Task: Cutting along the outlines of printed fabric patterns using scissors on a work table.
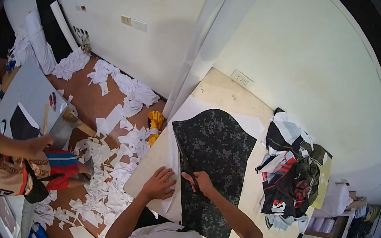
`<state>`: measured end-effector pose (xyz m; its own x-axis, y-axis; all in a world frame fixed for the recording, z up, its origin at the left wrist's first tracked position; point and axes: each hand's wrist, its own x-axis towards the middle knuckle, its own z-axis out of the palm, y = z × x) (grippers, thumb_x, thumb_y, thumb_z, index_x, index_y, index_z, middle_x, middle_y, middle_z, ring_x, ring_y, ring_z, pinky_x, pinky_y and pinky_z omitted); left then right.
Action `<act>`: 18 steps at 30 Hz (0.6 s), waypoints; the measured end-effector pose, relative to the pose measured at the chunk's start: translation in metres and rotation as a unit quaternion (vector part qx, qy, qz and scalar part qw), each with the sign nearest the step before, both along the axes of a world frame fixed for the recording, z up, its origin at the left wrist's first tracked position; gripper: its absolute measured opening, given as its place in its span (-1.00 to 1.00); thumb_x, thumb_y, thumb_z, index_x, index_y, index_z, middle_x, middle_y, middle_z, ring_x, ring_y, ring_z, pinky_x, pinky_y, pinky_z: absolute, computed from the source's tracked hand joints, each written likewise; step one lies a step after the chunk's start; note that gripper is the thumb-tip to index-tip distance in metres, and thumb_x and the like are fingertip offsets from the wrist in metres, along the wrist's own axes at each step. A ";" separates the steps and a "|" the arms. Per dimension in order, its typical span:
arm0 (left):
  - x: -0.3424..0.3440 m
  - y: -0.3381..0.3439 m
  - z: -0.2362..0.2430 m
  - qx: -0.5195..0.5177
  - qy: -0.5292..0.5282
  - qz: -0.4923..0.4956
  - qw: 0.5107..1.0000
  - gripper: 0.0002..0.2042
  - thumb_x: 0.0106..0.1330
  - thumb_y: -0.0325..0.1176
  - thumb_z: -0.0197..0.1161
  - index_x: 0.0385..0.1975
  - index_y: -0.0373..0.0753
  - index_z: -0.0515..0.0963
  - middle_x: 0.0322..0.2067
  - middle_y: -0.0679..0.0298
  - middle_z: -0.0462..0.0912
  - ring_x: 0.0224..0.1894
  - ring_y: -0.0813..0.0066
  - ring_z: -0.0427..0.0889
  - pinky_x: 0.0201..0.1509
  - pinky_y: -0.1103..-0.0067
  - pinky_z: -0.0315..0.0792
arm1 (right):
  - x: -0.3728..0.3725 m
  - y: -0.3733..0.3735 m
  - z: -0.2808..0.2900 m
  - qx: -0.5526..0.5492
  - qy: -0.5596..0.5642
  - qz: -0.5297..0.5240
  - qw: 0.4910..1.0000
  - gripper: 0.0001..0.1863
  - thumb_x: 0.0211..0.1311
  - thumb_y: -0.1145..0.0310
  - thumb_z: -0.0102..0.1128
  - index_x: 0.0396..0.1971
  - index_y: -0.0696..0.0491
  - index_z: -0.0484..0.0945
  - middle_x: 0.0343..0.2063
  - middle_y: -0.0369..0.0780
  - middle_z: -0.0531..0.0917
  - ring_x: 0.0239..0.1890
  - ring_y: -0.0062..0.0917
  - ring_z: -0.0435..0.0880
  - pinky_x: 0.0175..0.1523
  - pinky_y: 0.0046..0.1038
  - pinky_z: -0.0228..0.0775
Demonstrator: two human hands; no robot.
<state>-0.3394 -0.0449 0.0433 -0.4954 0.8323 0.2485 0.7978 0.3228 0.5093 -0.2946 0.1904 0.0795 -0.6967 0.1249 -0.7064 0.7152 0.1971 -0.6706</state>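
On the table before me lies a large dark camouflage-patterned piece (218,146) with a rounded far end. White material (246,122) borders it at the far end and along its left side. My right hand (200,183) is closed around the handles of dark scissors (183,155). Their blades point away from me along the piece's left edge and are hard to make out against the pattern. Flat on the white strip beside that edge rests my left hand (161,185), its fingers stretched out and holding nothing.
A pile of colourful clothing (290,179) lies on the pale table (252,193) to the right. White scraps (113,166) litter the brown floor at left, near a yellow bundle (154,126). Another person (9,158) stands by a grey table (33,85) holding a dark sheet and red-handled scissors.
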 end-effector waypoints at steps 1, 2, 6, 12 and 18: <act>0.000 0.000 0.000 0.004 0.004 -0.001 1.000 -0.61 0.02 -0.16 0.41 -0.16 -0.16 0.59 0.11 0.05 0.47 0.30 0.05 0.36 0.46 0.09 0.12 | 0.000 0.000 -0.005 -0.026 0.002 -0.015 1.000 -0.55 0.26 0.09 0.33 -0.65 0.10 0.45 -0.70 -0.26 0.49 -0.69 -0.53 0.50 -0.58 -0.46 0.35; 0.000 0.000 0.000 0.009 0.007 -0.004 1.000 -0.61 0.02 -0.16 0.41 -0.16 -0.16 0.59 0.11 0.05 0.47 0.30 0.06 0.36 0.46 0.09 0.12 | 0.001 0.002 -0.011 -0.052 0.004 -0.032 0.998 -0.60 0.31 0.18 0.27 -0.65 0.11 0.45 -0.68 -0.24 0.50 -0.68 -0.52 0.51 -0.59 -0.45 0.35; -0.002 0.002 0.000 -0.003 0.012 -0.005 1.000 -0.60 0.01 -0.15 0.41 -0.16 -0.16 0.59 0.10 0.05 0.47 0.30 0.06 0.36 0.45 0.09 0.12 | -0.006 0.006 -0.022 -0.160 0.040 -0.078 0.983 -0.66 0.33 0.34 0.20 -0.64 0.12 0.45 -0.66 -0.22 0.52 -0.66 -0.50 0.52 -0.61 -0.45 0.32; -0.001 0.001 -0.001 -0.004 0.006 -0.001 1.000 -0.61 0.02 -0.15 0.40 -0.16 -0.16 0.58 0.09 0.05 0.47 0.30 0.06 0.36 0.46 0.09 0.11 | -0.023 0.000 -0.023 -0.040 0.050 0.004 0.998 -0.66 0.41 0.43 -0.02 -0.61 0.20 0.48 -0.69 -0.21 0.52 -0.70 -0.48 0.53 -0.57 -0.45 0.41; 0.002 -0.001 -0.003 0.007 0.013 -0.005 1.000 -0.60 0.02 -0.13 0.40 -0.16 -0.16 0.57 0.08 0.05 0.47 0.29 0.06 0.36 0.45 0.08 0.11 | -0.036 -0.006 -0.027 -0.134 0.062 -0.060 0.987 -0.64 0.43 0.45 -0.08 -0.62 0.18 0.47 -0.68 -0.20 0.53 -0.72 -0.48 0.52 -0.60 -0.44 0.40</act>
